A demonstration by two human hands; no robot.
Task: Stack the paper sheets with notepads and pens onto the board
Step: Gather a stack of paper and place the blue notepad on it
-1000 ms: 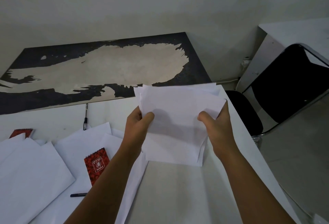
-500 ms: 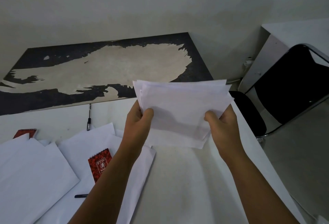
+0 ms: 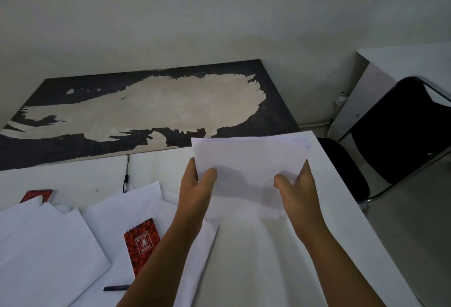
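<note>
Both hands up: left hand [image 3: 195, 192] and right hand [image 3: 299, 190] each pinch a side of the white paper sheaf [image 3: 249, 160], thumbs on top; it hovers above the white table [image 3: 256, 258], just short of the worn black board [image 3: 146, 109].

White table [image 3: 256, 258] bears board [image 3: 156, 106], sheets [image 3: 48, 253], notepads [image 3: 142, 245], pens [image 3: 126, 177].

Off to my right I see a black chair [image 3: 400, 133] beside a white cabinet [image 3: 361, 92], with a pale wall [image 3: 219, 13] behind.

Two bare forearms, no sleeves, watch or rings showing
</note>
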